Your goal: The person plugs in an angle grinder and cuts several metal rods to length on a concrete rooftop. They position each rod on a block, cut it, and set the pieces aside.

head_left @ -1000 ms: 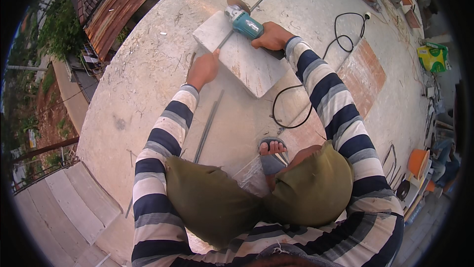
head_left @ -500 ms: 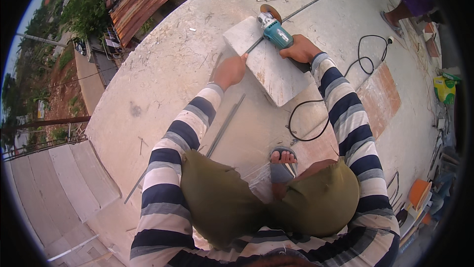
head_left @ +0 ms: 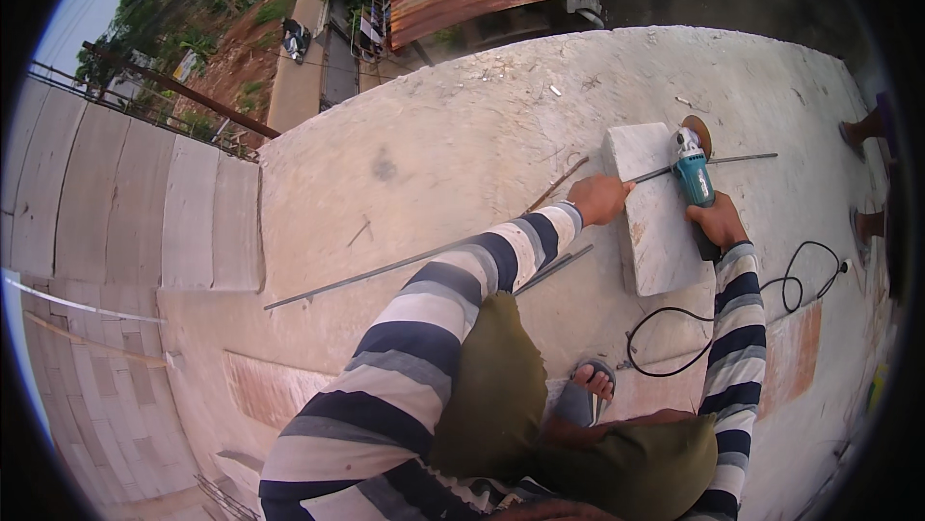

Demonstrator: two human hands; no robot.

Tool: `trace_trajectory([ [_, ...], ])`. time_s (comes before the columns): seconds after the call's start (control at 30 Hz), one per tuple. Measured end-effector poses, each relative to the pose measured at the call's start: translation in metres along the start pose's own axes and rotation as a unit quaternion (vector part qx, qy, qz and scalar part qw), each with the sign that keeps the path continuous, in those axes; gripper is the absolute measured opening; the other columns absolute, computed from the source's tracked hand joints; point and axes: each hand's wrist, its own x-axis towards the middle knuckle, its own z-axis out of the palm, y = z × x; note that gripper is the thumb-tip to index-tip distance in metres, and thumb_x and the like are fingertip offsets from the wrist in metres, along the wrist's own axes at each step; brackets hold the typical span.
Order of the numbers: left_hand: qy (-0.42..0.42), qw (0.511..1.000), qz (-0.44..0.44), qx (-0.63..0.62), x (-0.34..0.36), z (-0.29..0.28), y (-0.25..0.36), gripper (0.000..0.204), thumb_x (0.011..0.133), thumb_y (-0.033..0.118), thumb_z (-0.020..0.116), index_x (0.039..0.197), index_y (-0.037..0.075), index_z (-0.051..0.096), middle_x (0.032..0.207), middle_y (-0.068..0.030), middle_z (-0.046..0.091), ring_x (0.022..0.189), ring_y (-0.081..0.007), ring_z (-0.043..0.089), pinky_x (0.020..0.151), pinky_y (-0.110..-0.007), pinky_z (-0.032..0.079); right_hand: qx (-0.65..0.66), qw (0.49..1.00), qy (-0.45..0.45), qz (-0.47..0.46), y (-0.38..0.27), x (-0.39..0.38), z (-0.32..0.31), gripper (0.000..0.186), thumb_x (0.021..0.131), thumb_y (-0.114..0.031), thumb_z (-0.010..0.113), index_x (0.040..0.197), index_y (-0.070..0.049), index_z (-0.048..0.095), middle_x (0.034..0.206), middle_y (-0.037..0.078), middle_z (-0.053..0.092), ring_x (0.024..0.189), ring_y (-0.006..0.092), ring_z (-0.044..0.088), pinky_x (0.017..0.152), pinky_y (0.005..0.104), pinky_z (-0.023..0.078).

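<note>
My left hand [head_left: 599, 199] is closed around a thin metal rod [head_left: 747, 158], which lies across a pale concrete block [head_left: 660, 241] and sticks out past its right side. On the left, a rod in line with it shows beyond my forearm. My right hand [head_left: 721, 222] grips the rear body of a teal angle grinder [head_left: 694, 180]. The grinder's silver head and brown disc [head_left: 698, 133] are at the rod, over the block's right edge; whether the disc touches the rod I cannot tell.
A black power cord [head_left: 631, 347] loops beside the block toward a plug at the right. Two short rods [head_left: 557, 268] lie by my left forearm, and a rusty bar [head_left: 557, 184] beyond it. The slab's far edge [head_left: 540, 42] drops off above a rusty roof. Another person's feet [head_left: 854, 135] stand at right.
My view has swung to the left, so block, grinder and hands appear farther right and lower. Both hands keep their holds on the rod and the grinder.
</note>
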Motion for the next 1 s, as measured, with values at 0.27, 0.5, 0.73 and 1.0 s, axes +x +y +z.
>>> trace_trajectory([
  [0.27, 0.004, 0.999, 0.019, -0.034, 0.003, 0.008, -0.032, 0.072, 0.119, 0.048, 0.024, 0.105, -0.002, 0.074, 0.114, -0.0337, 0.073, 0.110, -0.0540, 0.068, 0.099, -0.061, 0.052, 0.060, 0.998, -0.001, -0.020, 0.004, -0.006, 0.007, 0.054, 0.074, -0.027, 0.081, 0.116, 0.005, 0.073, 0.098, 0.017, 0.078, 0.086, 0.0281, 0.073, 0.084, 0.0382, 0.057],
  [0.5, 0.072, 0.995, 0.065, -0.007, -0.021, -0.021, -0.082, 0.073, 0.118, 0.055, 0.027, 0.105, -0.004, 0.069, 0.110, -0.0348, 0.072, 0.107, -0.0558, 0.067, 0.095, -0.058, 0.052, 0.143, 0.984, 0.110, -0.008, 0.038, -0.042, 0.005, 0.050, 0.077, -0.022, 0.080, 0.119, 0.003, 0.069, 0.098, 0.012, 0.075, 0.084, 0.0222, 0.071, 0.083, 0.0363, 0.057],
  [0.73, 0.079, 0.993, -0.089, -0.014, -0.066, -0.013, -0.166, 0.052, 0.117, 0.044, 0.039, 0.118, 0.000, 0.066, 0.110, -0.0352, 0.073, 0.107, -0.0563, 0.068, 0.092, -0.062, 0.052, 0.237, 0.963, 0.131, -0.001, 0.046, -0.105, -0.011, 0.036, 0.080, -0.016, 0.080, 0.110, 0.001, 0.067, 0.092, 0.011, 0.074, 0.079, 0.0205, 0.072, 0.077, 0.0348, 0.058],
  [1.0, 0.304, 0.933, 0.036, 0.187, -0.092, 0.015, -0.211, 0.027, 0.107, 0.030, 0.064, 0.124, 0.009, 0.066, 0.102, -0.0190, 0.077, 0.104, -0.0390, 0.070, 0.094, -0.052, 0.053, 0.311, 0.940, 0.140, 0.000, 0.062, -0.142, -0.004, 0.031, 0.089, -0.011, 0.074, 0.115, 0.001, 0.062, 0.094, 0.010, 0.071, 0.077, 0.0205, 0.073, 0.074, 0.0355, 0.061],
])
